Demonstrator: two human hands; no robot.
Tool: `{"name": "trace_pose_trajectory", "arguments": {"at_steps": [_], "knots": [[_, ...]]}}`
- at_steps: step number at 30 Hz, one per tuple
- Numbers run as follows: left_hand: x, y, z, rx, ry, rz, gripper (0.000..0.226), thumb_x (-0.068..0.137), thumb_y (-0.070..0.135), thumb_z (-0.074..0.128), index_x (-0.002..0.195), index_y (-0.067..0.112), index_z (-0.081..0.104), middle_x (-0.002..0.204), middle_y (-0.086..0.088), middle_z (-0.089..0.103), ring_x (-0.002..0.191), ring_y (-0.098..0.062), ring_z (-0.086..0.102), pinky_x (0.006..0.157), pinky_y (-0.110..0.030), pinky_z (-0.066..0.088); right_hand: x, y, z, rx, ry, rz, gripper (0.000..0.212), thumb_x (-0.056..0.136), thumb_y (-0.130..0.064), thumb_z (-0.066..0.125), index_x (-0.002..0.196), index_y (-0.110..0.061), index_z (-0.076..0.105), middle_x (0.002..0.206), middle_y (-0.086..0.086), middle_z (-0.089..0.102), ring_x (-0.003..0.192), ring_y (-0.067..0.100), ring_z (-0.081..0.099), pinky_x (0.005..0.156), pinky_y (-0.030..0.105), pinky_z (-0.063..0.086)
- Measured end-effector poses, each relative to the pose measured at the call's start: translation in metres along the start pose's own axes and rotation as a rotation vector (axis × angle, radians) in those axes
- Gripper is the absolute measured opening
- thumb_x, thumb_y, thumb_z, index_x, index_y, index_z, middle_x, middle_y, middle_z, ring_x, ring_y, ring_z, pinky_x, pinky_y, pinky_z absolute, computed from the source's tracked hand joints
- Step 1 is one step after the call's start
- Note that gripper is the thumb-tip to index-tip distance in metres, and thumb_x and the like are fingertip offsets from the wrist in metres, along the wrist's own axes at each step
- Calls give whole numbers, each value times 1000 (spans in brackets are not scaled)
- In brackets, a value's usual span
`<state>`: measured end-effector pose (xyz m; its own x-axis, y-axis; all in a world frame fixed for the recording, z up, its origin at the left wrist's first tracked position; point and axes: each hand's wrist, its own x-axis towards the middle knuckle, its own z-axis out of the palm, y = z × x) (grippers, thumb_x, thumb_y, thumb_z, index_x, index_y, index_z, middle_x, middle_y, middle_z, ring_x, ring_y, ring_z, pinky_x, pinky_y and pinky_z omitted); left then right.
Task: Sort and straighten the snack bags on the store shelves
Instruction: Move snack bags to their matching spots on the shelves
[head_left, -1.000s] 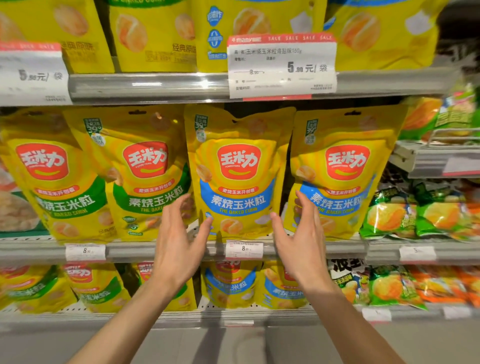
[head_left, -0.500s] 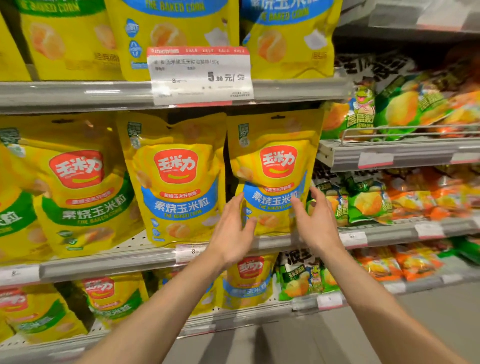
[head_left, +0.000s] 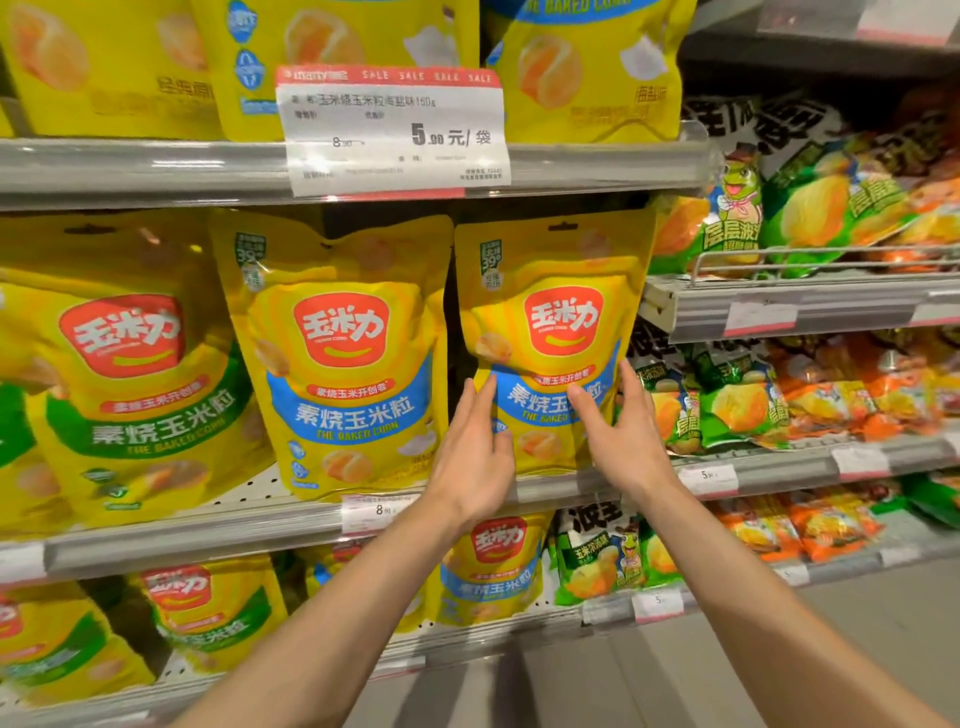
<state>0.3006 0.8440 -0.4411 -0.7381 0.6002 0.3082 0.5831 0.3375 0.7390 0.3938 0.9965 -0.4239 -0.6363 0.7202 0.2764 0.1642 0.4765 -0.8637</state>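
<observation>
Blue-banded corn bag (head_left: 550, 332) flanked by both hands

The left hand (head_left: 475, 457) and right hand (head_left: 621, 441) are spread flat, fingers uncurled, against its lower edges; nothing is clasped. A matching bag (head_left: 343, 353) is seen just left of them.

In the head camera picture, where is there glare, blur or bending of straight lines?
Head view: glare streaks the clear cover of the sale price tag and the grey shelf rail. The rails bow, a wide-angle effect. The green-band bags at the left edge are smeared, while the blue-band bag between the left hand and right hand reads sharply.
</observation>
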Motion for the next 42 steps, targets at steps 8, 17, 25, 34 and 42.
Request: {"name": "trace_pose_trajectory", "arguments": {"at_steps": [8,17,25,34,42], "knots": [[-57,-17,-40,3,144,124,45,102,17,57,146,24,49,144,5,51,132,-6,48,99,-16,48,-28,-10,5,-13,91,-87,75,98,-50,59,159,-21,28,157,2,35,140,14,38,116,34,30],[-94,-79,-127,49,546,-120,41,93,36,72,127,22,56,118,2,57,102,-8,59,87,-39,56,-68,-40,70,-35,111,-262,49,94,-42,69,132,-16,54,119,3,57,103,18,58,94,46,51],[-58,-83,-144,50,470,-201,100,84,60,72,162,26,18,166,2,31,150,-18,33,120,-45,35,-60,-71,129,-56,-54,-180,90,84,-67,67,153,-20,34,151,2,48,139,21,46,111,45,43],[-50,-84,-128,89,513,-191,98,86,58,72,161,28,18,156,-6,40,143,-25,42,113,-45,42,-52,-71,133,-36,-15,-117,89,85,-63,69,153,-20,30,149,6,48,136,26,48,106,45,46],[-64,-76,-149,143,373,-178,84,97,49,61,163,23,16,164,-2,33,150,-19,34,118,-39,34,-60,-70,118,-57,-93,-120,87,90,-59,66,157,-18,29,156,6,42,142,24,42,112,43,40]]}}
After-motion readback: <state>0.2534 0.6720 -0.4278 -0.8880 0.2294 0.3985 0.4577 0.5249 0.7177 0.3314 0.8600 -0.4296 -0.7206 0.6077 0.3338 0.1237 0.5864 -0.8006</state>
